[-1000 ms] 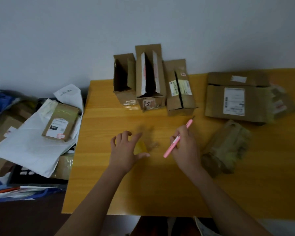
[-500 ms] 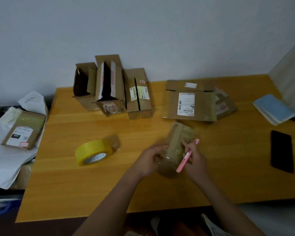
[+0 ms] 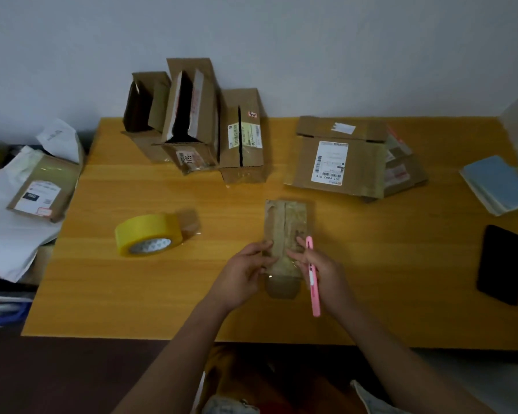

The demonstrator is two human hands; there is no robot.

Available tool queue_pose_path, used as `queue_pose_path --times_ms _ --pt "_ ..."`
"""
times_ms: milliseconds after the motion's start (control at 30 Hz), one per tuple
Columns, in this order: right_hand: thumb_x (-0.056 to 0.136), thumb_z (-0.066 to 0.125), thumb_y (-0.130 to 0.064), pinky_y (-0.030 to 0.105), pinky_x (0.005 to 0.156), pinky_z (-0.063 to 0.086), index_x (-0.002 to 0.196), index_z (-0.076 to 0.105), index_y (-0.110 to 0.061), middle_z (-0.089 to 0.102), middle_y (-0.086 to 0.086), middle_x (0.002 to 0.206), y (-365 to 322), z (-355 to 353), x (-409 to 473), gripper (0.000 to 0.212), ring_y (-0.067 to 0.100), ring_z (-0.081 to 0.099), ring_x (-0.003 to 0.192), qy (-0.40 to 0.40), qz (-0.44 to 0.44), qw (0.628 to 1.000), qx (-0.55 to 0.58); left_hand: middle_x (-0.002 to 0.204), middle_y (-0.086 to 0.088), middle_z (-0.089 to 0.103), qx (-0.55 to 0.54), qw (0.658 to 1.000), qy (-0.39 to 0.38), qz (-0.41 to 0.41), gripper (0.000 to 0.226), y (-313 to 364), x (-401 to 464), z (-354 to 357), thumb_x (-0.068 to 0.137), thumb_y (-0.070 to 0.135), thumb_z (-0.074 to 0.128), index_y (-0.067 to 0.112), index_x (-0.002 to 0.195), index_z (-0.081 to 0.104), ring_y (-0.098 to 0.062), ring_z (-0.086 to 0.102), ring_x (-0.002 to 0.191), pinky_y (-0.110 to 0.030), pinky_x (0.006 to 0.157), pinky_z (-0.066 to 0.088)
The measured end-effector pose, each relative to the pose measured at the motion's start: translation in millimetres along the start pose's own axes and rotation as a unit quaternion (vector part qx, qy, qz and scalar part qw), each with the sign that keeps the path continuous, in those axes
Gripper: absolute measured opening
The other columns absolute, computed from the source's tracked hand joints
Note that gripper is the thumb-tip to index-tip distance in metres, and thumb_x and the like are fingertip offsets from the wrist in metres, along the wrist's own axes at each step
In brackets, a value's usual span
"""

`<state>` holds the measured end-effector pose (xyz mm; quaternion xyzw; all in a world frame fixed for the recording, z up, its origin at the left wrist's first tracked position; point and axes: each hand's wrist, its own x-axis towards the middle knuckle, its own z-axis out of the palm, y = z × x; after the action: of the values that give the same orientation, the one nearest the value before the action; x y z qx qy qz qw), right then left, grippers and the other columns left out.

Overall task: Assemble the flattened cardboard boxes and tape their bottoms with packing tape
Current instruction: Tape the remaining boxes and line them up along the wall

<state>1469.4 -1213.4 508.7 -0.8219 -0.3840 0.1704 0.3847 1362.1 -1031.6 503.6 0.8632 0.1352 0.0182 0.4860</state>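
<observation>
Two hands meet over a flat box (image 3: 286,228) lying on the table (image 3: 371,294), near its front edge and right of the tape roll (image 3: 148,234). The left hand (image 3: 241,273) holds the box's left edge, fingers curled against it. The right hand (image 3: 322,271) rests fingertips on the box's right side while gripping a pink cutter (image 3: 313,279) between thumb and fingers; the cutter runs along the box's right edge, its tip pointing away from the person. The yellow tape roll lies tilted on the table, well apart from both hands. Three assembled boxes (image 3: 192,121) stand in a row at the table's back against the wall, touching one another. To their right lies a stack of flattened boxes (image 3: 341,162) with a white label. A blue notebook (image 3: 497,183) and a black phone (image 3: 500,264) sit at the right end of the table. Left of the table, another box (image 3: 42,189) rests on white wrapping (image 3: 9,234).
</observation>
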Motion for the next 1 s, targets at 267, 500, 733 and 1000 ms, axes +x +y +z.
queue_pose_path --times_ms 267,500,733,1000 --pt "0.079 0.080 -0.015 0.004 0.103 0.031 0.077 0.041 -0.046 0.052 0.003 0.138 -4 -7 4 0.049 -0.004 0.038 0.135 -0.030 0.076 0.991 0.108 0.127 0.004 0.053 -0.083 0.995 -0.013 -0.056 0.032 0 4 1 0.090 -0.012 0.055 0.007 0.109 0.073 -0.005 0.045 0.130 -0.013 0.109 0.033" --pt "0.076 0.078 0.002 0.003 0.099 0.033 0.126 0.060 0.002 0.042 0.021 0.146 5 24 0 0.053 0.023 0.051 0.125 -0.005 0.047 0.999 0.012 0.123 0.008 0.053 -0.083 0.995 0.007 -0.058 0.030 -4 6 6 0.088 -0.011 0.058 0.008 0.107 0.073 -0.008 0.048 0.129 -0.026 0.110 0.039" --pt "0.078 0.071 0.011 0.007 0.104 0.028 0.136 0.054 -0.006 0.038 0.026 0.147 10 18 -4 0.063 0.020 0.044 0.127 -0.025 -0.014 0.999 -0.027 0.125 0.021 0.047 -0.041 0.998 -0.008 -0.047 0.041 -3 3 8 0.072 0.005 0.083 0.010 0.110 0.071 -0.006 0.048 0.128 -0.032 0.106 0.044" --pt "0.083 0.070 -0.004 0.037 0.104 0.046 0.131 0.057 -0.004 0.060 0.027 0.121 17 23 -3 0.050 0.029 0.051 0.127 -0.017 -0.021 0.999 -0.029 0.116 0.011 0.051 0.046 0.996 0.069 -0.018 0.026 4 3 26 0.074 0.001 0.079 0.001 0.096 0.066 -0.003 0.054 0.110 -0.031 0.092 0.053"
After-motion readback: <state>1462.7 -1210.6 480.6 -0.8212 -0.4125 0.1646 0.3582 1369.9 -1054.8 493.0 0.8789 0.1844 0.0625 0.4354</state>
